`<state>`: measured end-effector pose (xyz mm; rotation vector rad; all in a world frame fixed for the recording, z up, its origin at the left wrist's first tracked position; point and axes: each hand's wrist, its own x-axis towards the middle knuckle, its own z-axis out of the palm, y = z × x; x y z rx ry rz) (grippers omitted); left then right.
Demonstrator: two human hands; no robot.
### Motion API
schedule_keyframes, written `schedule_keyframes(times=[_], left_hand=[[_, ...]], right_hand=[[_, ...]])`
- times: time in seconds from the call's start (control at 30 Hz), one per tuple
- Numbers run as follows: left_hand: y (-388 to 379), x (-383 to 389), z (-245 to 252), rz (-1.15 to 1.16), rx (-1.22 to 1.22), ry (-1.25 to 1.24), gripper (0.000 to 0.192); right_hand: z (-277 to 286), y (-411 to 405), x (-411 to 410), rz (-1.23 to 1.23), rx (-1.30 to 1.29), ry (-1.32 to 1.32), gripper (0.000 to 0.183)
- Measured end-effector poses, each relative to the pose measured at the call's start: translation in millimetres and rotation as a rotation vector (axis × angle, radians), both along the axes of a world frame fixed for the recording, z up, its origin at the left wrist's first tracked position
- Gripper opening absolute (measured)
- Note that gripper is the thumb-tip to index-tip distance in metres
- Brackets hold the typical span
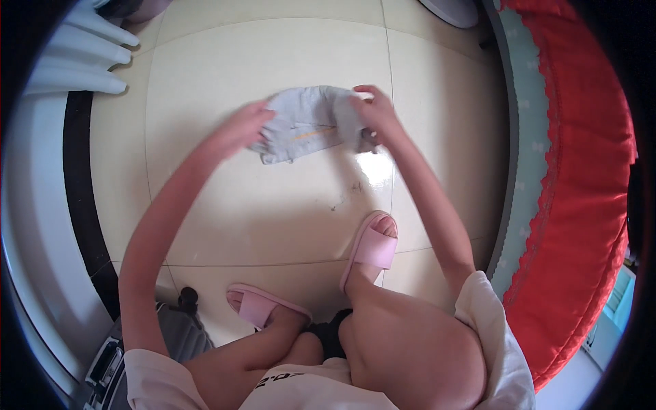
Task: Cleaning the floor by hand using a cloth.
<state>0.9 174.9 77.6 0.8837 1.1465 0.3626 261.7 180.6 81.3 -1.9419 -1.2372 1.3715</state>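
Observation:
A crumpled light grey cloth (307, 115) with a thin orange line across it is spread between my two hands, just above or on the tiled floor (246, 215). My left hand (251, 125) grips its left edge, the fingers partly blurred. At the opposite end my right hand (376, 113) holds a bunched part of the cloth, and some of its fingers are hidden behind the fabric. Whether the cloth's underside touches the tiles I cannot tell. Small dark bits of debris (333, 208) lie on the floor between the cloth and my feet.
Pink slippers (376, 248) are on my feet. A grey ribbed suitcase (179, 333) with a black wheel (188, 297) lies at the lower left. White curtain folds (87, 51) hang at the upper left. On the right runs a bed edge with a red satin cover (589, 154).

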Motion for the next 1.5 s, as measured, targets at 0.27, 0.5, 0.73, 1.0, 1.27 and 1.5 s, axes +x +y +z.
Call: schedule_keyframes(times=[0.27,0.5,0.73,1.0,1.27,1.5], left_hand=[[-25.2,-30.0,-3.1,-0.022,-0.230,-0.232,0.060],[-38.0,-60.4,21.9,-0.222,0.054,0.133,0.040],[-54.7,-108.3,24.7,-0.128,0.062,0.279,0.038],[-44.6,-187.5,-12.9,0.350,0.164,0.154,0.035],[-27.5,-214.4,-7.9,0.563,0.175,0.328,0.035],[-57.7,-219.3,8.7,0.642,0.182,0.309,0.031]], right_hand=[[-25.6,-91.9,-101.1,0.433,0.445,-0.412,0.081],[-61.1,-27.2,-90.4,0.608,0.664,-0.695,0.098],[-66.3,105.8,-62.5,0.643,0.623,-0.708,0.077],[-48.6,-8.3,-174.5,1.028,0.883,-0.343,0.093],[-55.0,-94.0,-194.8,1.532,1.164,-0.244,0.089],[-62.4,-4.6,-228.2,1.056,0.967,-0.292,0.071]])
